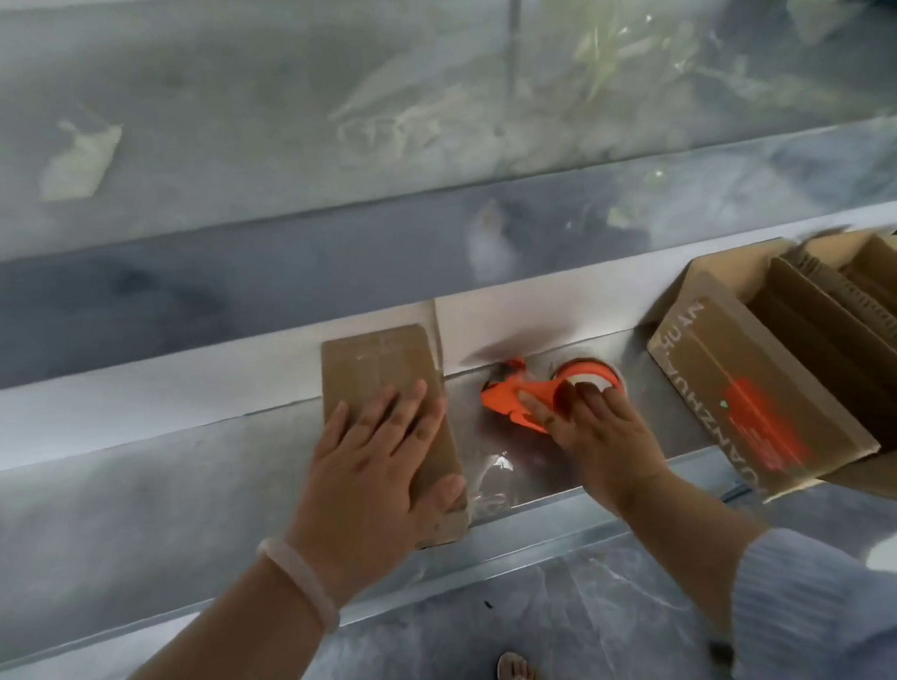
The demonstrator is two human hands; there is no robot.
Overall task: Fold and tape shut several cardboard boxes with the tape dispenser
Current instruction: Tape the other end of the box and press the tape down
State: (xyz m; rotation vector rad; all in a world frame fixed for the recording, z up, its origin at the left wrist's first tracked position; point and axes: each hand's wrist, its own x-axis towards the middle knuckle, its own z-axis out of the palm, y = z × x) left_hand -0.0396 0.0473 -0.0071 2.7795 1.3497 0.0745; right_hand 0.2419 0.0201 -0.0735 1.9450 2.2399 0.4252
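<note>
Though smeared by motion, shows left hand (pixel 374 461) at lower centre, pressed flat with straight fingers on a small cardboard box (pixel 380 363). Just right of it, right hand (pixel 599 431) curled over the orange tape dispenser (pixel 510 393), grasping it on the metal bench (pixel 134 482). Farther right, at mid-frame edge, an open printed carton (pixel 746 378) of corrugated sheets.

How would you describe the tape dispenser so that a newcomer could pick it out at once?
On the grey metal bench, look between the small brown box under the left hand and the big printed carton at the right. The tape dispenser lies there under the right hand, the only bright orange plastic thing, with a round roll at one end.
</note>
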